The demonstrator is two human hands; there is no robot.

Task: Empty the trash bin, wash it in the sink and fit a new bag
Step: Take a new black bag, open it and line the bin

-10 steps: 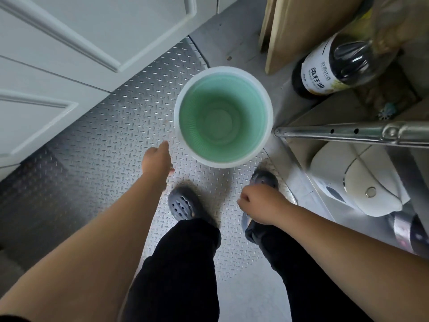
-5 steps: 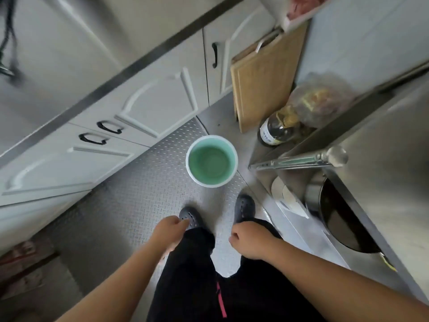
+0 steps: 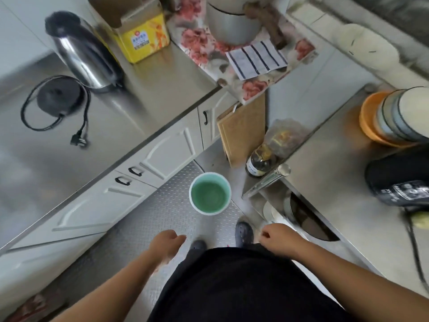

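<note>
One trash bin [image 3: 210,193] stands on the metal floor [image 3: 148,219], green inside with nothing in it (no bag). Two hands hang above the floor, holding nothing: left hand [image 3: 167,243] fingers loosely curled, right hand [image 3: 279,238] fingers curled in. One kettle [image 3: 83,52] sits on the counter [image 3: 144,89].

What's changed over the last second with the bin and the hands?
The left hand has drawn back from beside the bin's rim, and the right hand has pulled back too; both now hang empty near the waist. The view has lifted away, so the worktops now show. The green bin has stayed upright on the floor plate, empty and with no bag, beside the oil bottle.
</note>
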